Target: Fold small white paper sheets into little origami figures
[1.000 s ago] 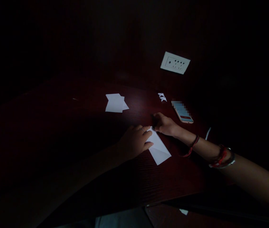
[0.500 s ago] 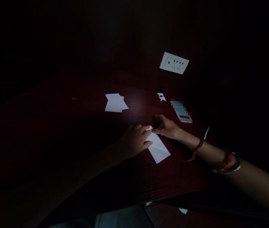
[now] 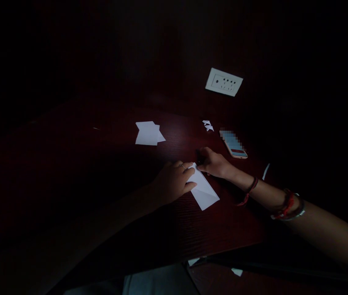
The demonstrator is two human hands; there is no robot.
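Observation:
A folded piece of white paper lies slanted on the dark red table, with a crease across its lower half. My left hand, with a ring on one finger, presses its upper left part flat, thumb and fingers apart. At the paper's top right edge, my right hand has its thumb against the paper and its fingers curled. Shadow partly hides those fingertips. Red and dark bracelets circle my right wrist and forearm.
Overlapping white paper pieces lie farther back on the left. Beyond my right hand are a small folded paper shape and a phone. A white strip lies right of my wrist. A socket plate is on the wall behind.
My right hand and forearm have shifted very slightly up and left along the paper's top edge. The left hand and the paper look almost the same.

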